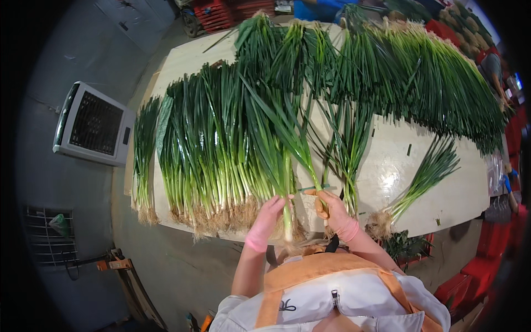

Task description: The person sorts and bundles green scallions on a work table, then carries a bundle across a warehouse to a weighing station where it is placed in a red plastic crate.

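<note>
My left hand [269, 216], in a pink glove, is closed around the pale stem of a thick green onion [287, 222] whose roots hang at the table's near edge. My right hand [337, 213], gloved with an orange palm and pink cuff, grips another green onion [311, 168] just above its roots. That onion's leaves slant up and left over the others. Left of my hands lies a wide row of green onions [215, 141], roots towards me. A looser bunch [350, 157] lies just beyond my right hand, its root end partly hidden.
A small bunch [427, 178] lies slanted at the right of the pale table [390, 149]. More onions [415, 70] line the far side, roots away. An air cooler [97, 122] stands left. Red crates [468, 269] and a co-worker's blue-gloved hand [507, 182] are at right.
</note>
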A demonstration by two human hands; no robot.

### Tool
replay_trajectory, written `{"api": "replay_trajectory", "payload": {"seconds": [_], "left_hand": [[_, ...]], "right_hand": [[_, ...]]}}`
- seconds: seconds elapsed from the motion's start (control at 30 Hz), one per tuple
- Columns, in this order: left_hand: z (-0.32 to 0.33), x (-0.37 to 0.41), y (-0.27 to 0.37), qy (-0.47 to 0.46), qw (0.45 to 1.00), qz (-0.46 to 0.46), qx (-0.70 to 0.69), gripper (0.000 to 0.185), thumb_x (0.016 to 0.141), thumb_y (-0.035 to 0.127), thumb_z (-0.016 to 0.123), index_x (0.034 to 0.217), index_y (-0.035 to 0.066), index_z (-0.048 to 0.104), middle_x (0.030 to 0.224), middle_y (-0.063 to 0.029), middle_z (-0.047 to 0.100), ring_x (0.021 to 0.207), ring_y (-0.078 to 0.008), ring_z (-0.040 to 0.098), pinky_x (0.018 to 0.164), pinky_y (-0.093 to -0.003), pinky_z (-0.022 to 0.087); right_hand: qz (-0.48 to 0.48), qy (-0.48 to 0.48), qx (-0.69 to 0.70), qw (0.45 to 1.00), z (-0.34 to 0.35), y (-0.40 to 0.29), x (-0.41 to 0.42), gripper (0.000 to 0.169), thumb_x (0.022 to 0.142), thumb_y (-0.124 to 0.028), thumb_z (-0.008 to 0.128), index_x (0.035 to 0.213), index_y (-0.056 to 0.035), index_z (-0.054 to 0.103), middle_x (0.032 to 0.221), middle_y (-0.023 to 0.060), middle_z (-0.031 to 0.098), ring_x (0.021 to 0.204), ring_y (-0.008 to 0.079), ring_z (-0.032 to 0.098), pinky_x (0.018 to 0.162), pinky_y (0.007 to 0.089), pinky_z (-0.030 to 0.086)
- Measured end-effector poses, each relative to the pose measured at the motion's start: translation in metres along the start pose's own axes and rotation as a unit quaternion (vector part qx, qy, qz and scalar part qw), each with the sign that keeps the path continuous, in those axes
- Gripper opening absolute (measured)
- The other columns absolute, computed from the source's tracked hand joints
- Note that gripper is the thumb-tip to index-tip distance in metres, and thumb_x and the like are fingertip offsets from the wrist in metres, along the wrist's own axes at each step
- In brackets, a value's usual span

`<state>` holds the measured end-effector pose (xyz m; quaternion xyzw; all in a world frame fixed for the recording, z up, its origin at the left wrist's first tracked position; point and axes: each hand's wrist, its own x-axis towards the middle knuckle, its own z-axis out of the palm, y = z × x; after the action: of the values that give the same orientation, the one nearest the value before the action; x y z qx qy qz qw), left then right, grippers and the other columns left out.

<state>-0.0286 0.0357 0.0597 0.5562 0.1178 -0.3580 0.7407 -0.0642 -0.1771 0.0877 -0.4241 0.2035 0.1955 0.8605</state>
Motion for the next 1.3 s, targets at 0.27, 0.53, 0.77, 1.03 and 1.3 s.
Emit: {"api": "replay_trajectory", "payload": {"seconds": [0.27,0.53,0.77,1.03,1.3], "left_hand": [[0.027,0.007,-0.008,0.003,0.996,0.000,-0.090,0.035,0.094,0.010,0.048,0.128,0.001,0.048,0.109,-0.0013,0.058,0.087,-0.0123,0.055,0.082,-0.0241,0.046],[0.030,0.019,-0.016,-0.033,0.982,-0.029,-0.186,0.036,0.092,0.010,0.051,0.127,0.002,0.049,0.114,-0.0053,0.057,0.097,-0.0159,0.056,0.086,-0.0293,0.046],[0.026,0.025,-0.027,-0.154,0.942,-0.025,-0.296,0.037,0.089,0.014,0.054,0.124,0.004,0.051,0.125,-0.0111,0.053,0.113,-0.0238,0.051,0.095,-0.0354,0.042],[0.040,0.028,-0.020,-0.122,0.917,-0.006,-0.379,0.038,0.089,0.024,0.052,0.122,0.006,0.050,0.135,-0.0217,0.042,0.124,-0.0329,0.041,0.105,-0.0431,0.032],[0.036,0.029,-0.030,-0.169,0.888,0.018,-0.426,0.035,0.094,0.036,0.041,0.118,0.013,0.052,0.142,-0.0277,0.031,0.131,-0.0374,0.033,0.107,-0.0444,0.029]], "right_hand": [[0.023,0.023,-0.041,0.999,-0.012,0.016,0.004,0.035,0.097,-0.030,0.041,0.115,-0.0047,0.058,0.074,0.0006,0.058,0.053,0.0073,0.049,0.049,0.0187,0.040],[0.056,0.030,-0.028,0.998,-0.013,0.030,0.005,0.027,0.091,-0.023,0.054,0.110,-0.0045,0.062,0.075,0.0016,0.057,0.062,0.0083,0.053,0.053,0.0202,0.044],[0.003,0.009,-0.070,0.998,-0.017,0.041,0.006,0.027,0.092,-0.023,0.054,0.110,-0.0035,0.060,0.082,0.0018,0.060,0.068,0.0082,0.054,0.057,0.0205,0.044],[-0.043,-0.013,-0.232,0.972,-0.014,0.036,0.003,0.028,0.095,-0.027,0.050,0.100,-0.0011,0.059,0.079,0.0024,0.059,0.070,0.0098,0.054,0.063,0.0234,0.044],[-0.071,-0.008,-0.251,0.965,-0.012,0.039,0.001,0.031,0.095,-0.030,0.050,0.096,-0.0003,0.059,0.075,0.0075,0.059,0.068,0.0175,0.056,0.064,0.0292,0.045]]}}
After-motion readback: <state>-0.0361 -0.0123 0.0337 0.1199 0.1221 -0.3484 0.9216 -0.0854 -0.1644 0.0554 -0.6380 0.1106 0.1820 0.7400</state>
